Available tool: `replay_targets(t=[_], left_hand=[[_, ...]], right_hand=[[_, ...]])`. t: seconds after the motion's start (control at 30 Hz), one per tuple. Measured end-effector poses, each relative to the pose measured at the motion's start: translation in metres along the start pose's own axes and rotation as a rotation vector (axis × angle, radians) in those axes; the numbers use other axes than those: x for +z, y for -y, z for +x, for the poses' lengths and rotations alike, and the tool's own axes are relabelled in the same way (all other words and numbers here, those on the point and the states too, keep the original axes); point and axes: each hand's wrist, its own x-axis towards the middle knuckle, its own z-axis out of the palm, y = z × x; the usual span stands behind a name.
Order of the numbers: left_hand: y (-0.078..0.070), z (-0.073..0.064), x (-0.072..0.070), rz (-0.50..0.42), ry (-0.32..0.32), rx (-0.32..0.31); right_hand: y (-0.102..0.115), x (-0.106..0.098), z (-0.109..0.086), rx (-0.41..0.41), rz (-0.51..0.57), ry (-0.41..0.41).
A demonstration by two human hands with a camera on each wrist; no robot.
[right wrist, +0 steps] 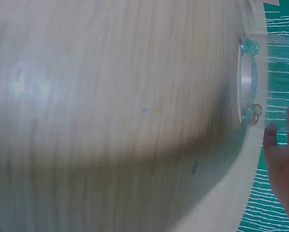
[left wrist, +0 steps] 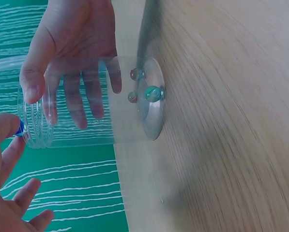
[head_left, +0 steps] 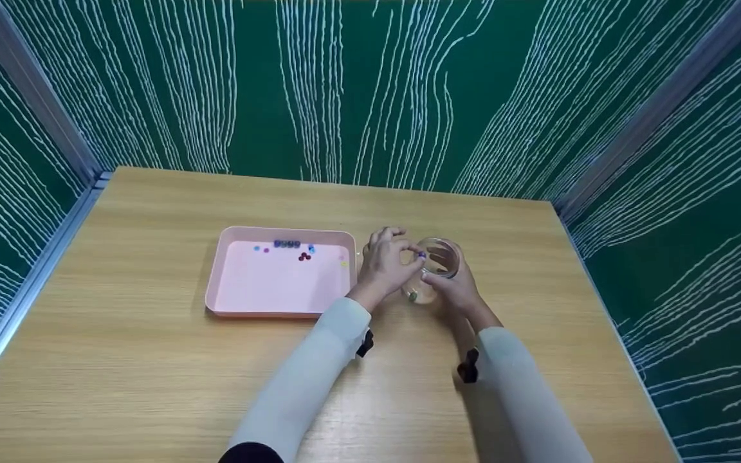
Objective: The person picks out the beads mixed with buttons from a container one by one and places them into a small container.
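A clear jar (left wrist: 86, 137) stands on the table with its mouth uncovered. My right hand (head_left: 459, 286) holds it from the right, fingers around the far side and thumb near the rim. Between the thumb and a finger of my left hand (head_left: 384, 260) is a small blue marble (left wrist: 20, 128), pinched right at the jar's mouth; the other left fingers are spread. A green marble (left wrist: 153, 94) and a few smaller, clear or reddish marbles (left wrist: 133, 97) lie on the jar's bottom. In the right wrist view, the jar base and part of the right hand show at the right edge.
Left of the jar is a pink tray (head_left: 261, 283). Along its far side it holds a row of dark marbles (head_left: 287, 244), a cluster of red beads (head_left: 304, 256) and scattered blue, pink and yellow pieces. Green walls with white lines surround the wooden table (head_left: 152, 360).
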Motion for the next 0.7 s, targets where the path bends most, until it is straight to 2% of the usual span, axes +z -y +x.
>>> replay_targets(t=[0.37,0.7], left_hand=[[0.0007,-0.001,0.001,-0.03,0.007,-0.032],[0.0014,-0.0011,0.0031,-0.013,0.004,-0.039]], right_hand=[[0.0008,0.0009,-0.0009,-0.01,0.001,-0.004],[0.0016,0.0023,-0.0031,-0.034,0.045,0.019]])
